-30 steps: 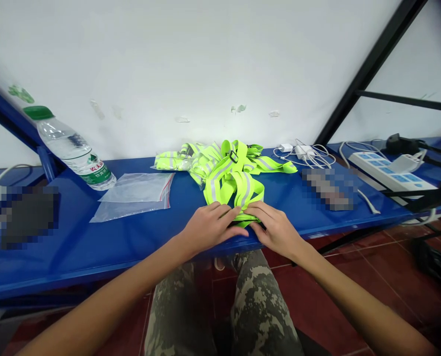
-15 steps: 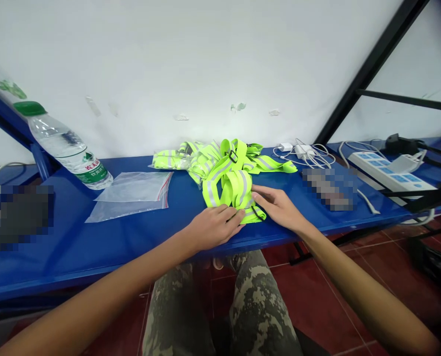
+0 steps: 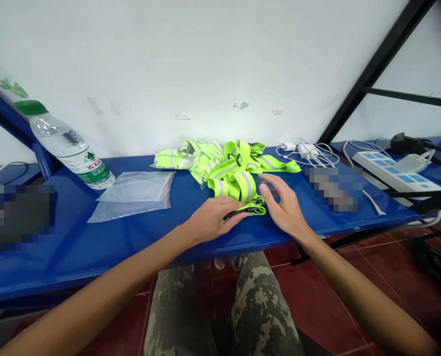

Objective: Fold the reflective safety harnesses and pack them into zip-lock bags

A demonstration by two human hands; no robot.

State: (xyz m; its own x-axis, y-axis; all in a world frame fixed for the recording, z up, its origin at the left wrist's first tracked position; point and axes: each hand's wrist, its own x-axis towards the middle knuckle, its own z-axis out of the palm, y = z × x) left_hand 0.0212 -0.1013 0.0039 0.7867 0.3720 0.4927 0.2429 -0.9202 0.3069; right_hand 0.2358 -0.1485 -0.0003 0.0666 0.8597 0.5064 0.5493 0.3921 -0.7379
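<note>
Presently, your left hand (image 3: pixel 218 217) pinches the folded end of a neon-yellow strap (image 3: pixel 258 204) near the front edge of the blue table (image 3: pixel 191 192); your right hand (image 3: pixel 285 205), fingers spread, stands just beside it, grasping nothing. Judged progress: partial. Near end gathered into layers; loops behind lie loose, not yet folded. Two clear bags (image 3: pixel 129 198) lie flat, seemingly unfilled.

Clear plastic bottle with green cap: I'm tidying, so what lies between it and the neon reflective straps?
Two overlapping clear plastic zip bags lie between them on the blue tabletop, in the head view.
</note>
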